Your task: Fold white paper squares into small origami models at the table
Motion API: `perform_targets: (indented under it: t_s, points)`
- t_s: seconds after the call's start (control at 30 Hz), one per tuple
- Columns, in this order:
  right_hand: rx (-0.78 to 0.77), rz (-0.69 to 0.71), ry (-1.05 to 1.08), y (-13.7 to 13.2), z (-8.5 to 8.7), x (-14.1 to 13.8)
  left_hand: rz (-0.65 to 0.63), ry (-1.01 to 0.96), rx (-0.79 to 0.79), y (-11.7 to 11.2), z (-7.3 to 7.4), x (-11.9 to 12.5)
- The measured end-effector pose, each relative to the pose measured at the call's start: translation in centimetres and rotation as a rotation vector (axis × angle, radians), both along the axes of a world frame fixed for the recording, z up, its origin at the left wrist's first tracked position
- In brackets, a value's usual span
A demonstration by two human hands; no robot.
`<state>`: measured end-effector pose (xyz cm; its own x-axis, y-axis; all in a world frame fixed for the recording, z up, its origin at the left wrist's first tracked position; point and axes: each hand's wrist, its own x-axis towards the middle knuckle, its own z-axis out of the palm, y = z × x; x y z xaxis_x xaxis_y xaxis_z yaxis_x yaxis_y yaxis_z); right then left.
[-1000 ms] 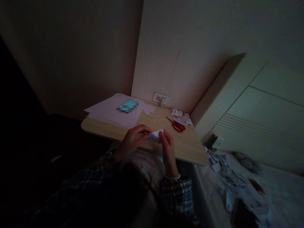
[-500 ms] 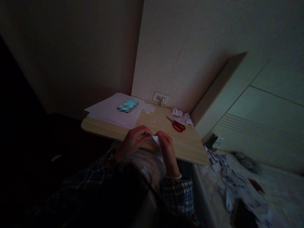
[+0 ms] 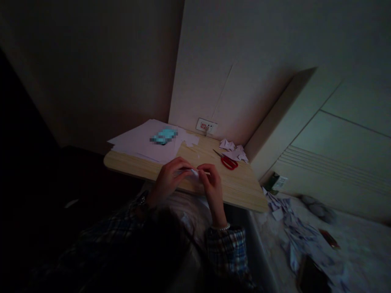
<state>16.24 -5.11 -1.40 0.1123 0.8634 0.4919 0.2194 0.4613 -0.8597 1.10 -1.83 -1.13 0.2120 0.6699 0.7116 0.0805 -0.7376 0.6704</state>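
A small folded piece of white paper [image 3: 195, 173] sits between my two hands over the near edge of the wooden table [image 3: 238, 187]. My left hand [image 3: 169, 177] pinches its left side with curled fingers. My right hand [image 3: 210, 182] is closed on its right side, hiding most of the paper. Both sleeves are plaid, and the right wrist wears a beaded bracelet.
Red-handled scissors [image 3: 227, 162] lie right of my hands, with a pile of folded paper pieces [image 3: 233, 150] behind them. A stack of white sheets [image 3: 146, 142] covers the table's left part. A wall socket [image 3: 206, 126] sits behind. Paper scraps [image 3: 293, 232] litter the bed at right.
The paper, standing out as a white wedge a second ago, is now pressed flatter and mostly hidden between my fingers. Both hands have shifted slightly up and closer together.
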Motion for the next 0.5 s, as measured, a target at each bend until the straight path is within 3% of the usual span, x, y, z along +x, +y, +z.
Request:
perform_targets:
  t_s: [0.17,0.3,0.5]
  points:
    - [0.116,0.057,-0.197,-0.48,0.23,-0.04,0.004,-0.210,-0.290,0.29,-0.02,-0.08]
    - [0.151,-0.010,-0.237,-0.45,-0.10,0.17,-0.084,-0.339,-0.579,0.28,-0.07,-0.01]
    - [0.178,-0.012,-0.200,-0.56,0.08,0.39,-0.172,-0.343,-0.648,0.00,-0.02,-0.18]
